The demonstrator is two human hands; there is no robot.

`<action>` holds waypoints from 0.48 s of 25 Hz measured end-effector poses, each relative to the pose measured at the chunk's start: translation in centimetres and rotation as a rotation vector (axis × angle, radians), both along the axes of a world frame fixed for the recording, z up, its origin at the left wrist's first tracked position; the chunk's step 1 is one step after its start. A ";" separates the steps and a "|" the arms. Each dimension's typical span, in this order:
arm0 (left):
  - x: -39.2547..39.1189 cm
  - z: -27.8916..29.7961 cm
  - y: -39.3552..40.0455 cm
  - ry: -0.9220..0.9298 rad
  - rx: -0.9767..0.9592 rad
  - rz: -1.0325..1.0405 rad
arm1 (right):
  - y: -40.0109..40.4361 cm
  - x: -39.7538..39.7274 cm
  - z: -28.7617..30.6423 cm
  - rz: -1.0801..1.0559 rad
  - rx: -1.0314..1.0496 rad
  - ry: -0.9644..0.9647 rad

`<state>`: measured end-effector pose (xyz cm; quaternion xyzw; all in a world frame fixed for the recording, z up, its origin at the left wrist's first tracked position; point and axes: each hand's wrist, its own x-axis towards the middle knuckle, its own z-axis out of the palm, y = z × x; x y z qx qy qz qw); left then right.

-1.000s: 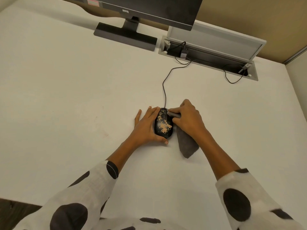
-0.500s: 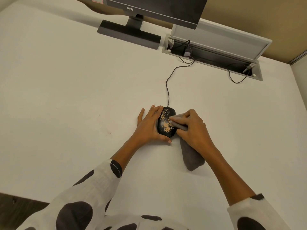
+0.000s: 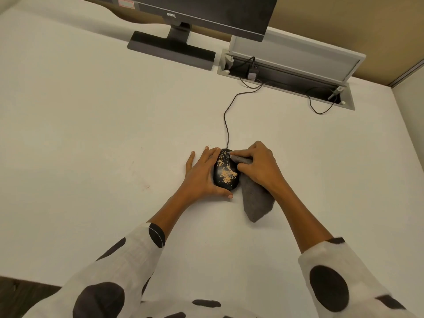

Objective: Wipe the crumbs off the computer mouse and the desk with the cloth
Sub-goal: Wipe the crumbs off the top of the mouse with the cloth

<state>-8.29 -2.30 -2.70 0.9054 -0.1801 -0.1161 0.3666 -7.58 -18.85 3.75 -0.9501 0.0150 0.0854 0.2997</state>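
A black wired computer mouse [image 3: 223, 180] lies on the white desk [image 3: 91, 134], its top scattered with tan crumbs [image 3: 226, 172]. My left hand [image 3: 202, 175] clasps the mouse's left side, thumb along its near edge. My right hand [image 3: 257, 166] pinches a grey cloth [image 3: 254, 200]; a bunched fold under my fingertips touches the mouse's upper right, near the wheel. The rest of the cloth trails on the desk to the mouse's right, partly under my wrist.
The mouse cable [image 3: 227, 125] runs back to an open cable tray [image 3: 286, 76] with a raised white lid at the desk's far edge. A black monitor [image 3: 206, 12] on its stand [image 3: 172, 50] sits at the back. A faint reddish mark [image 3: 145, 187] lies left of my hand.
My right hand's fingertips with the cloth fold have shifted slightly over the mouse's upper right side. The left hand keeps its hold. The crumbs look much the same.
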 end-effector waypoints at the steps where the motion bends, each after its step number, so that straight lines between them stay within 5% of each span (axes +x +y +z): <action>1: 0.0 0.0 0.0 -0.003 0.000 0.002 | -0.1 -1.1 -0.1 -0.011 0.036 -0.010; 6: 0.0 0.0 -0.1 0.001 -0.029 0.018 | -1.2 -3.9 0.2 -0.010 0.093 0.025; 12: -0.1 0.4 0.1 0.007 -0.042 0.006 | 0.0 1.8 0.7 -0.050 0.065 0.066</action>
